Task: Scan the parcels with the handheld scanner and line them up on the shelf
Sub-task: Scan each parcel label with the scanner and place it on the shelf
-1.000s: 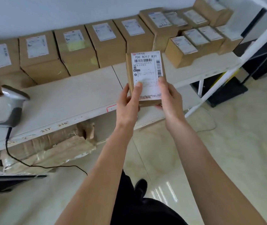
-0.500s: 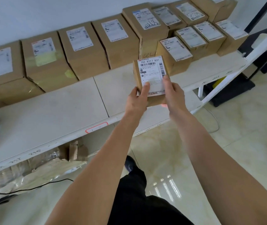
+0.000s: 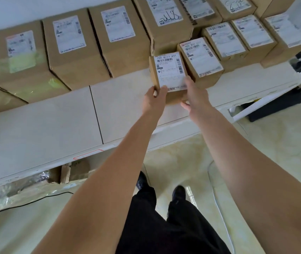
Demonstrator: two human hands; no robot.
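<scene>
On the white shelf (image 3: pixel 45 129), toward its right half, a small cardboard parcel (image 3: pixel 169 74) sits between both bare hands, just in front of the back row of boxes. The left hand (image 3: pixel 154 99) is curled against the parcel's near-left corner, fingers wrapped loosely to the box's side, and the right hand (image 3: pixel 194 93) presses the near-right edge with its fingers spread narrowly along the label and the thumb tucked under the front; together they clasp the box. Whether its base rests fully on the shelf or hangs just above it cannot be told. The parcel touches, or nearly touches, a neighbouring small box (image 3: pixel 201 59) on its right, whose label is too blurred to read. Its own white shipping label (image 3: pixel 170 69) faces up and carries the printed code "700 R217 831" above a barcode, with a second barcode running down the right margin; the smaller print is illegible. Behind stands a line of larger brown cartons (image 3: pixel 72 52), each with a white label, and one taller carton (image 3: pixel 166 21) bears a looping handwritten scrawl in black marker. A black cable (image 3: pixel 36 201) trails across the glossy floor under the shelf.
</scene>
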